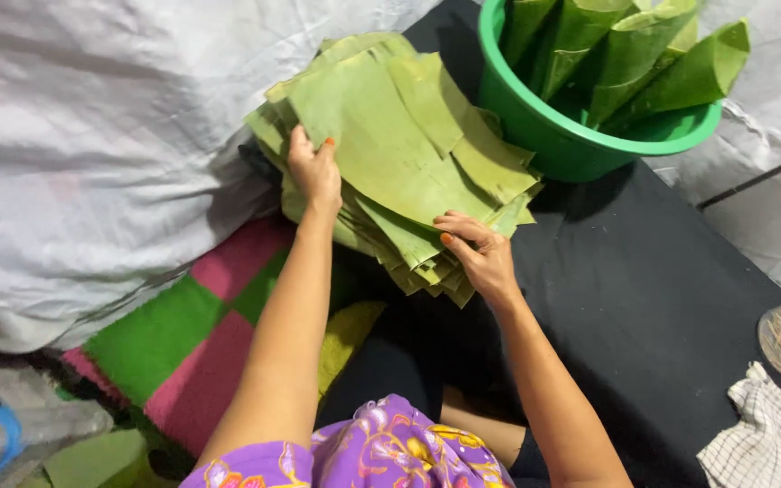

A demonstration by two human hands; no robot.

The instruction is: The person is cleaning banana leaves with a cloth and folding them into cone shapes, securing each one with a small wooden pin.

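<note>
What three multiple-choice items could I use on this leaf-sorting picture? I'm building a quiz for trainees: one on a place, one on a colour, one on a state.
1. Where does the stack of flat leaves lie?
A. inside the bucket
B. left of the bucket, partly on the black mat
C. on the checked cloth

2. What colour is the bucket?
A. green
B. red
C. white

3. How are the leaves in the bucket?
A. flat
B. rolled into cones
C. shredded

Answers:
1 B, the stack sits beside the bucket, over the edge of the black mat, under the left hand and right hand.
2 A, its rim and wall are green.
3 B, they stand as pointed cones.
</note>
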